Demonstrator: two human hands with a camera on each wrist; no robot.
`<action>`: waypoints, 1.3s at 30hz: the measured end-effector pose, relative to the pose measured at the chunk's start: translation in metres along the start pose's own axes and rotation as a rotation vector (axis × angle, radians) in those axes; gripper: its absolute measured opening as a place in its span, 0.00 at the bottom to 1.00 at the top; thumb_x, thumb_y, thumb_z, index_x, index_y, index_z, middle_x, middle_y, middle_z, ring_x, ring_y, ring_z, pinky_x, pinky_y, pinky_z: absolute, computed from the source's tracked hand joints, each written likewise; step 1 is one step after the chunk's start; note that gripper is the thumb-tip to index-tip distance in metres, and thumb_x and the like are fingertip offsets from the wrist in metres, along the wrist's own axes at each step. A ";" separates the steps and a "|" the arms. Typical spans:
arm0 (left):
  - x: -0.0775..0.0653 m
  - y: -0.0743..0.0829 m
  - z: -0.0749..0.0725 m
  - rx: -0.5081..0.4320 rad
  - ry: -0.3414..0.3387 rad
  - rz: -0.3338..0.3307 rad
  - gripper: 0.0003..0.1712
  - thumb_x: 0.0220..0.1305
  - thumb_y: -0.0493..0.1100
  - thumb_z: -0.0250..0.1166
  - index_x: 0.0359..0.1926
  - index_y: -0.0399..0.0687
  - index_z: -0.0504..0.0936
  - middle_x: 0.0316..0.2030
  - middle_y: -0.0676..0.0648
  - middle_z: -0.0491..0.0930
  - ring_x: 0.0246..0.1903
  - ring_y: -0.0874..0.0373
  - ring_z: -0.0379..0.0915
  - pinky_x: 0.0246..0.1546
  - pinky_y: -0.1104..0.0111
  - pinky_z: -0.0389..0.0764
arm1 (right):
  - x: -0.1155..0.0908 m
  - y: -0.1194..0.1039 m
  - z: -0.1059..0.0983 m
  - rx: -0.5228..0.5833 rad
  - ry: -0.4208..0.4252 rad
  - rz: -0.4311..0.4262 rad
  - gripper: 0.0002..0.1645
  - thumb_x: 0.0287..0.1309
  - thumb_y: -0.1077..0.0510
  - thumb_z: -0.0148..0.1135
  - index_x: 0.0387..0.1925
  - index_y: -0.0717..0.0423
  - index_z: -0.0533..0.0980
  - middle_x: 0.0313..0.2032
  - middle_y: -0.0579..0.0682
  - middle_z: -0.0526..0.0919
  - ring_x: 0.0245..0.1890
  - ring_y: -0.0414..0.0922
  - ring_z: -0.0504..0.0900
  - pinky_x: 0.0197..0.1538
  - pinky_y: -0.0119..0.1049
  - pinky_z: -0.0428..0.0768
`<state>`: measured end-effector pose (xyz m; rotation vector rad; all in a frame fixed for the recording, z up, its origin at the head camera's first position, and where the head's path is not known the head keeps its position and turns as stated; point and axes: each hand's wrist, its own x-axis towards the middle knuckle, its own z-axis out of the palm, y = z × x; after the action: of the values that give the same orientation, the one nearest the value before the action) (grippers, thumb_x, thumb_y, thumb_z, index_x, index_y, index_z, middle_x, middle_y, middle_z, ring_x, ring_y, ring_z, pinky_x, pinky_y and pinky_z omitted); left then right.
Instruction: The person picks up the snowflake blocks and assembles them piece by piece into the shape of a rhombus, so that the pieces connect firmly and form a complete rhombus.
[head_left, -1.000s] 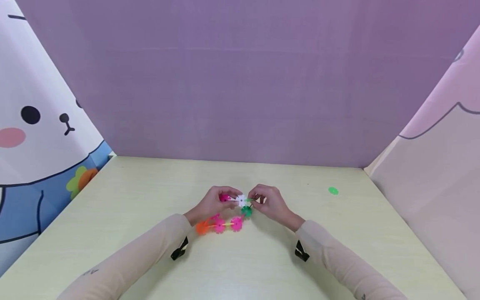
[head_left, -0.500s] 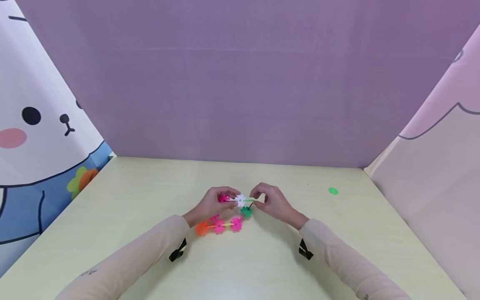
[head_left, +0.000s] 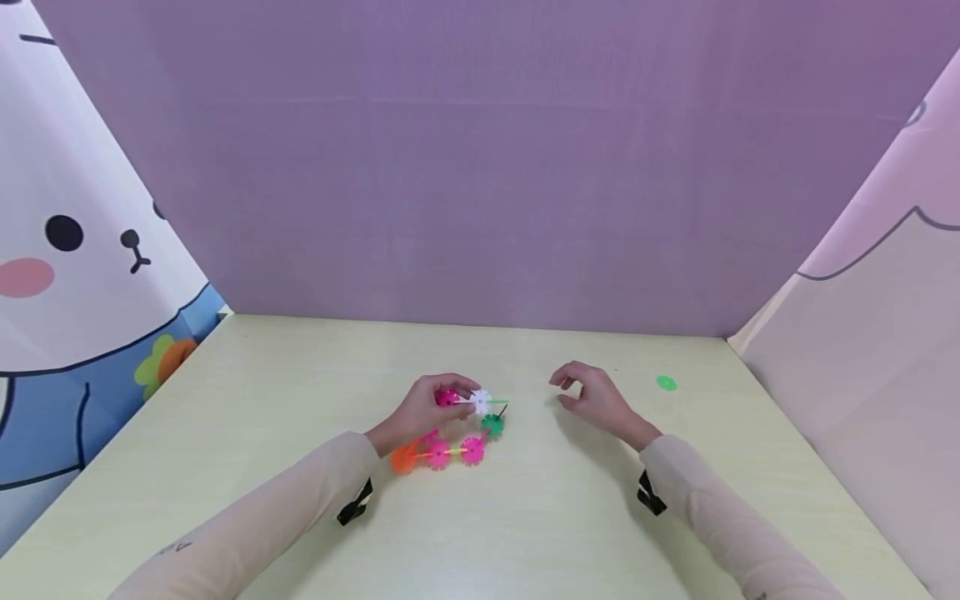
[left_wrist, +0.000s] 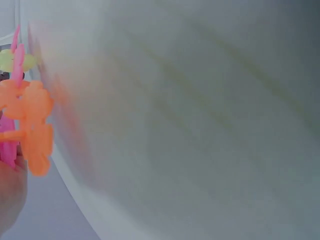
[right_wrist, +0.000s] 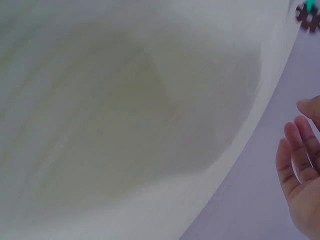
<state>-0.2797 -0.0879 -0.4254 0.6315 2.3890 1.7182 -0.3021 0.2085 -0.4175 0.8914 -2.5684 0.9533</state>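
My left hand point(head_left: 420, 410) grips a chain of interlocking plastic snowflake discs near a magenta disc point(head_left: 447, 397) and a white disc point(head_left: 482, 402). A light green disc point(head_left: 498, 402) stands edge-on at the white one's right. The chain bends back below through a dark brown disc point(head_left: 503, 411), a dark green disc point(head_left: 492, 426) and pink discs point(head_left: 472, 451) to an orange disc point(head_left: 404, 458). In the left wrist view, the orange disc point(left_wrist: 37, 130) looms large. Right of the chain, my right hand point(head_left: 600, 406) holds nothing, its fingers loosely bent, thumb apart.
One loose bright green disc point(head_left: 667, 383) lies flat on the pale wooden table point(head_left: 300, 358), beyond my right hand. A purple backdrop point(head_left: 480, 183) rises at the table's back edge. Printed cloth panels stand at both sides.
My right hand has let go of the light green disc and moved off to the right, towards the loose green disc. The left hand and the chain stay nearly where they were.
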 end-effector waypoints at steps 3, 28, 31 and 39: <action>0.000 0.000 0.000 0.008 0.007 0.009 0.16 0.53 0.39 0.67 0.45 0.52 0.80 0.38 0.48 0.80 0.30 0.52 0.77 0.28 0.68 0.80 | -0.007 0.015 -0.009 -0.025 0.024 0.006 0.13 0.41 0.72 0.63 0.34 0.64 0.76 0.33 0.58 0.81 0.33 0.52 0.79 0.32 0.37 0.79; -0.001 0.002 0.001 0.008 0.002 -0.001 0.17 0.53 0.39 0.67 0.47 0.48 0.79 0.41 0.44 0.80 0.30 0.52 0.77 0.31 0.65 0.80 | -0.049 0.090 -0.079 -0.202 -0.031 0.311 0.14 0.47 0.71 0.57 0.40 0.69 0.74 0.39 0.64 0.79 0.40 0.59 0.76 0.44 0.52 0.75; -0.003 0.008 0.002 0.017 0.001 -0.004 0.18 0.54 0.37 0.66 0.48 0.45 0.79 0.41 0.42 0.80 0.31 0.45 0.77 0.30 0.64 0.80 | -0.051 0.093 -0.084 -0.220 -0.038 0.334 0.14 0.47 0.70 0.58 0.40 0.69 0.74 0.39 0.64 0.79 0.39 0.59 0.76 0.44 0.52 0.74; -0.012 0.032 0.001 0.035 -0.017 0.010 0.17 0.55 0.33 0.64 0.48 0.38 0.77 0.41 0.38 0.79 0.33 0.39 0.75 0.30 0.66 0.80 | -0.055 0.102 -0.091 -0.273 -0.055 0.358 0.16 0.46 0.69 0.60 0.40 0.69 0.75 0.39 0.65 0.78 0.39 0.60 0.75 0.42 0.53 0.74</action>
<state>-0.2601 -0.0837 -0.3979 0.6620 2.4132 1.6711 -0.3207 0.3548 -0.4242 0.3976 -2.8723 0.6395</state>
